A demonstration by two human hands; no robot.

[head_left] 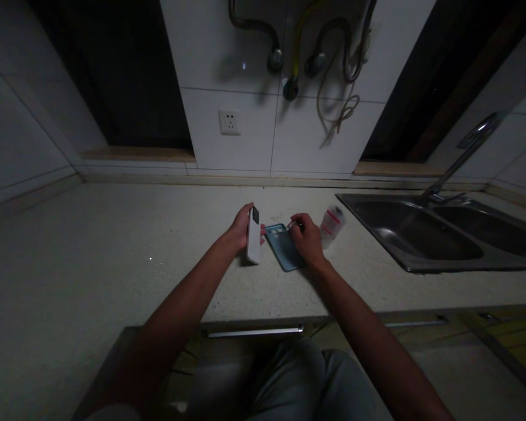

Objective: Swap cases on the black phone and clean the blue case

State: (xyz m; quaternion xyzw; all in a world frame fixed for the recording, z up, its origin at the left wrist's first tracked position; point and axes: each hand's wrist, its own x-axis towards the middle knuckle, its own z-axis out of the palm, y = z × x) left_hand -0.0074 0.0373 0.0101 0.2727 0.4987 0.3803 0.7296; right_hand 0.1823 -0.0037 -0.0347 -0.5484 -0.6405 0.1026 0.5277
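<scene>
My left hand [241, 228] is closed around a white smartphone [253, 242], tilted on its edge above the counter, its dark camera block at the top. Just right of it a blue phone case [284, 251] lies with its inside facing up and its camera cut-outs at the far end. Over the right side of this case is my right hand [305, 237], fingers curled together. A small pale bit shows at its fingertips, too small to name. Beside that hand stands a clear plastic pack or bottle [332, 225] with pink-red print.
The pale speckled countertop [114, 245] runs along a tiled wall with a socket [229, 123]. A steel double sink [412, 231] with a tall faucet [460, 155] is at the right. Pipes and a loose cord [344, 111] hang above. A drawer handle [254, 332] is under the front edge.
</scene>
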